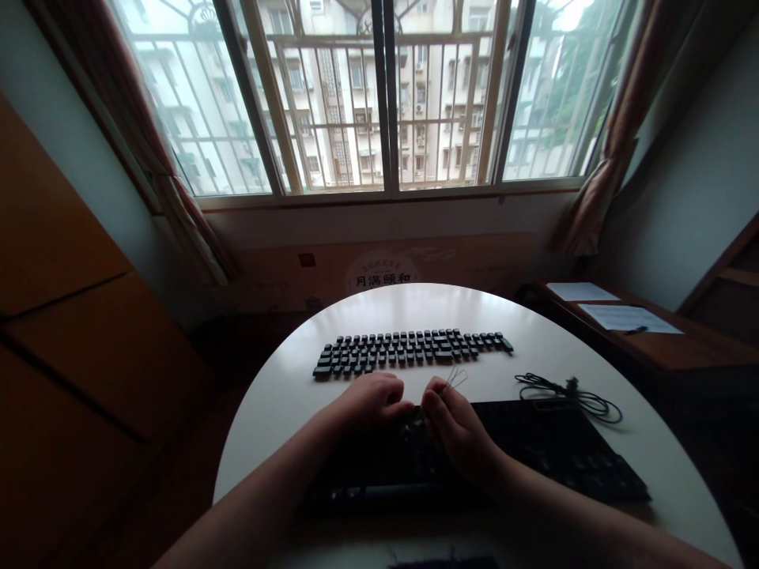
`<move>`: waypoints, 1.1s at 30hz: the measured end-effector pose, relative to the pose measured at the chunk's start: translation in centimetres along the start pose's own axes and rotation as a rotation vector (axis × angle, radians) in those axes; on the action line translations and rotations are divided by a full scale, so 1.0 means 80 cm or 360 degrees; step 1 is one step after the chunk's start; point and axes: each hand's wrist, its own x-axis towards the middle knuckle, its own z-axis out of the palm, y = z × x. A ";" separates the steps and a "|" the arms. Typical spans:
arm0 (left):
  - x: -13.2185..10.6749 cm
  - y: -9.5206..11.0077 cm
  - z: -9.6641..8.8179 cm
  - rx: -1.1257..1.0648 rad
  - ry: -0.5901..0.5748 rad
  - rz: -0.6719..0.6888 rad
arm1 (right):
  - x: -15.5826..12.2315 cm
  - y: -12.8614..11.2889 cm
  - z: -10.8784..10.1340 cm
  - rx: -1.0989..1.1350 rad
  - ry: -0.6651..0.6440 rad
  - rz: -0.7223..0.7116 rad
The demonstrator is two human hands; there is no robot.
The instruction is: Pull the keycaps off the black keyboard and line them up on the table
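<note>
A black keyboard (534, 442) lies on the white round table, many of its keys taken off and some still in place at the right end. My right hand (456, 427) is closed over its middle, gripping a wire keycap puller (455, 378) whose thin loops stick up past the fingers. My left hand (373, 399) is at the keyboard's back edge with curled fingers, the thumb pointing at the right hand. What it holds, if anything, is hidden. Behind both hands, loose black keycaps (409, 348) stand in rows laid out like a keyboard.
A coiled black cable (584, 399) lies on the white table (266, 427), right of the keycaps. Paper sheets (628, 318) and a pen (636, 330) are on a brown side table (700, 352). A barred window (388, 103) is ahead. Dark fabric (444, 563) shows at the bottom edge.
</note>
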 end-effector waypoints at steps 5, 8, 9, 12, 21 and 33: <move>-0.003 -0.004 -0.003 -0.0152 0.0223 0.0104 | 0.007 -0.011 -0.005 -0.0092 0.0033 -0.0006; -0.008 0.005 -0.017 -0.0474 0.0432 0.0170 | 0.011 -0.030 -0.016 -0.0193 0.0078 -0.0052; -0.010 0.010 -0.022 -0.0599 0.0484 0.0200 | 0.012 -0.037 -0.020 -0.0239 0.0083 -0.0068; -0.015 0.023 -0.032 -0.0866 0.0499 0.0293 | 0.016 -0.051 -0.030 -0.0422 0.0085 -0.0158; -0.008 0.020 -0.012 -0.0868 0.0382 0.0301 | 0.023 -0.048 -0.035 -0.0854 -0.0154 -0.0409; -0.007 0.021 -0.018 -0.1064 0.0404 0.0226 | 0.024 -0.072 -0.043 -0.0986 -0.0258 -0.0581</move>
